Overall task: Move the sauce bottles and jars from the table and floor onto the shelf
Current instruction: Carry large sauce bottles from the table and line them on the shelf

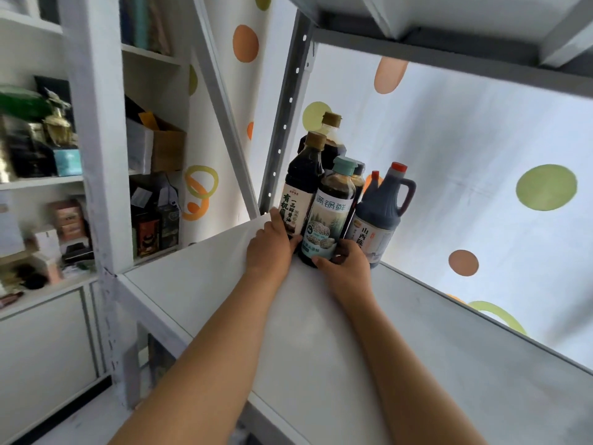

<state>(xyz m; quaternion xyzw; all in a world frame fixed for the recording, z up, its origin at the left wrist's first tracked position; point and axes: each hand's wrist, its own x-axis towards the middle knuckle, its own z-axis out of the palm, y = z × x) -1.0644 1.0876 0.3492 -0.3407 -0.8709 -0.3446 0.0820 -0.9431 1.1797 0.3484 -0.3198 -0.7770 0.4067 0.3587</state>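
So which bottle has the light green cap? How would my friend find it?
Look at the white shelf, in its far left corner where dark sauce bottles stand bunched. It is the front one, the bottle with the pale green cap, held low between both hands. Its neighbours have tan or red caps; only this label shows mushrooms.

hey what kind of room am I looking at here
Probably a home storage corner or pantry. Sauce bottles cluster at the back of a white metal shelf, a polka-dot curtain hangs behind it, and a neighbouring cabinet is packed with boxes.
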